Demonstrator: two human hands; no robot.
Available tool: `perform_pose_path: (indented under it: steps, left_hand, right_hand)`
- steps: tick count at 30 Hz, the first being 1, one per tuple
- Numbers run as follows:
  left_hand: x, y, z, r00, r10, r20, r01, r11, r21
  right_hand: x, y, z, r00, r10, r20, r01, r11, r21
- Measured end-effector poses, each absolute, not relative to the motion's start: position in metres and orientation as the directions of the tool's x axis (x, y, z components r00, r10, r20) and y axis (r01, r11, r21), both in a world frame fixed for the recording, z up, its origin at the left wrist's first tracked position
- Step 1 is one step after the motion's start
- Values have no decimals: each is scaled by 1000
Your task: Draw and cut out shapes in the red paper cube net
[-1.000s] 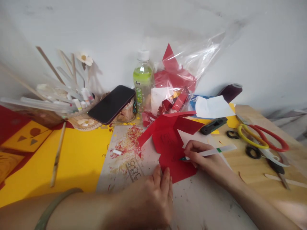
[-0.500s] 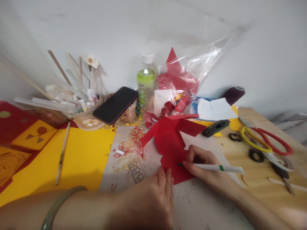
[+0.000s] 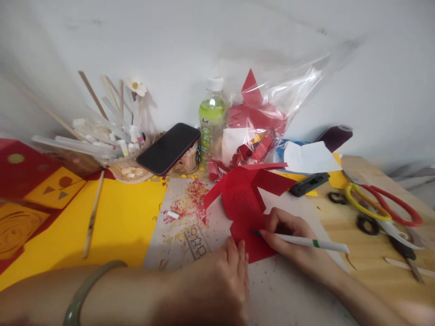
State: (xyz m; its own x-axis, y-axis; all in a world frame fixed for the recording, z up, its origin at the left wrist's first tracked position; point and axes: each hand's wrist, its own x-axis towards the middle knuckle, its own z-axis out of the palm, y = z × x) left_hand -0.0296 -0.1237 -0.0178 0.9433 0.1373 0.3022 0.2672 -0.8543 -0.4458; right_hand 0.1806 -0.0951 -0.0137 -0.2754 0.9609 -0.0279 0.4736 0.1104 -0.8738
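The right hand (image 3: 294, 235) has its thumb and fingers clamped on a white pen (image 3: 329, 245) with a green band, whose barrel slants out to the right while its dark tip meets the red paper (image 3: 243, 203); the other fingers are curled in beneath, partly hidden. The left hand (image 3: 217, 276) lies at the near left edge of that paper, its visible fingers extended and close together, the fingertips touching the red sheet; the thumb is out of sight, so whether it pinches anything cannot be told. The red paper sits in the middle of the scene on a grey board (image 3: 272, 294), its cut strips spreading out at the far end and faint dark drawn lines on its middle part. A green bangle (image 3: 79, 296) circles the left forearm. Left of the board lies a yellow sheet (image 3: 122, 222) with a thin stick (image 3: 94, 213) across it, and a small white piece (image 3: 173, 214) rests on the board's stained far left part. At the far side stand a bottle (image 3: 212, 117) and, just right of it, a clear plastic bag (image 3: 299, 102) with red paper pieces. Scissors (image 3: 397, 203) with red handles lie to the right on the wooden table (image 3: 370, 290).
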Motion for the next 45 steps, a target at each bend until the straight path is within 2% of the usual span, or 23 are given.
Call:
perform_pose_path:
  steps: [24,30,34,41,45]
  left_hand:
    - [-30,-125,-19,938,140,316,279,-848,-451]
    - [-31,-126,-21,946,146,289,267,-857,-441]
    - [-30,-126,-21,945,144,294,269,-853,-447]
    - [-30,-125,-20,941,139,309,274,-846,-456]
    - [-31,-125,-19,942,137,306,273,-845,-460]
  right_hand:
    - [174,-94,-14,-294,955,27,533,187,-825]
    - [175,-96,-13,-344,939,-19,546,184,-817]
    - [178,-97,-12,-372,925,-76,500,131,-856]
    - [189,-91,-12,-195,979,-51,477,49,-877]
    - [190,-89,-14,-177,983,-38,497,56,-866]
